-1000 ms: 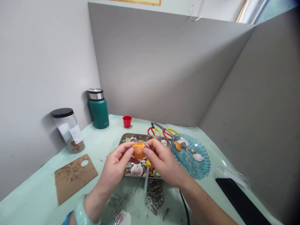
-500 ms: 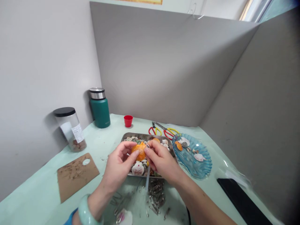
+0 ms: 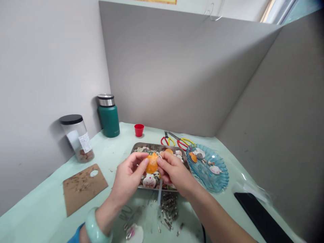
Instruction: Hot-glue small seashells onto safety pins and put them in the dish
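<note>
My left hand (image 3: 133, 167) pinches an orange scallop shell (image 3: 152, 164) by its left edge. My right hand (image 3: 172, 168) is closed at the shell's right edge, with a small shiny metal piece between thumb and forefinger; its exact kind is too small to make out. Both hands are over a metal tray (image 3: 162, 147) of mixed shells. A white-and-red scallop shell (image 3: 149, 181) lies in the tray below the orange one. Under the right hand, a whitish translucent stick (image 3: 160, 193) crosses the tray's front rim. A heap of small metal pins or clasps (image 3: 169, 206) lies in front.
To the right stand a blue glass plate (image 3: 209, 182) with several shells and a black flat object (image 3: 262, 216). Scissors (image 3: 184, 140), pliers (image 3: 167, 139) and a red cup (image 3: 139, 130) are behind. Leftward are a green bottle (image 3: 109, 119), a lidded jar (image 3: 78, 138) and brown board (image 3: 84, 192).
The orange shell has turned slightly between my hands, and my left thumb has shifted toward its left edge. Otherwise the view has only shifted a little.
</note>
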Motion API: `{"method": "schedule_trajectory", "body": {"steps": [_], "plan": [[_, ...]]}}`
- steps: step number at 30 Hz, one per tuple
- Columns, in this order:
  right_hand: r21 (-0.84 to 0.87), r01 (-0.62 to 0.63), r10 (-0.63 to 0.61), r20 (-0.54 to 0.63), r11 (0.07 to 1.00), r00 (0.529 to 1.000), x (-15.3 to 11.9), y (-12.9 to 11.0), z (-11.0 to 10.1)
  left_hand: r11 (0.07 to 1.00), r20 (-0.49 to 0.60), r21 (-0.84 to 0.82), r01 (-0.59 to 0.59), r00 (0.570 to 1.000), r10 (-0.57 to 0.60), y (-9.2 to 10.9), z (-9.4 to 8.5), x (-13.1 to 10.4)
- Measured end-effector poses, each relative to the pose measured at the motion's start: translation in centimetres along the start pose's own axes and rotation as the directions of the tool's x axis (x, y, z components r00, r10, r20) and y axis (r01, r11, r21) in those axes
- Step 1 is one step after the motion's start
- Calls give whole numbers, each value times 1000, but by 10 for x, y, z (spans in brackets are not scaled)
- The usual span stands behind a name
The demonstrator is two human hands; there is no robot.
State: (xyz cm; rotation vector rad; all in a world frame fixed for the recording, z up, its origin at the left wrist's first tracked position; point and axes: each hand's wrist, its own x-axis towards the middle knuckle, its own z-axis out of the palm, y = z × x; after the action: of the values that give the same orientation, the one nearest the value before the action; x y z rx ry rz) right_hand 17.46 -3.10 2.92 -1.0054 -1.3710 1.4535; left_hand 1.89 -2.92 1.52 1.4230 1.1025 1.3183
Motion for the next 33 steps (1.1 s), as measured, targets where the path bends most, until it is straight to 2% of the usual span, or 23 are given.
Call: {"method": "schedule_trajectory", "body": {"steps": [6,13,16,19,21,23,27,33], "plan": [[15,-18,18,-16,1000,1000,3,0,-3,998,61,-66,21,998,-17,1,2,-1],[-204,75,-84,-37,976,996,2,1,-3,983,104,-145,108,990,-94,-3,3,2],[-361,135,-174,-78,923,982,4,2,-7,962,135,-222,158,982,-130,-3,1,4],[-523,182,-297,-144,832,944,4,-1,-13,929,117,-315,195,979,-166,-3,-1,6],[-575,193,-338,-157,795,928,2,-5,-16,906,106,-358,226,974,-201,-3,-1,7],[-534,200,-306,-115,821,945,-2,-8,-16,887,100,-386,255,967,-235,-3,-1,7],[-349,188,-204,-8,918,979,-6,-10,-10,852,98,-445,276,960,-260,-2,0,7],[-324,166,-214,-117,931,970,-3,-9,-10,783,160,-546,298,954,-252,1,-1,6]]}}
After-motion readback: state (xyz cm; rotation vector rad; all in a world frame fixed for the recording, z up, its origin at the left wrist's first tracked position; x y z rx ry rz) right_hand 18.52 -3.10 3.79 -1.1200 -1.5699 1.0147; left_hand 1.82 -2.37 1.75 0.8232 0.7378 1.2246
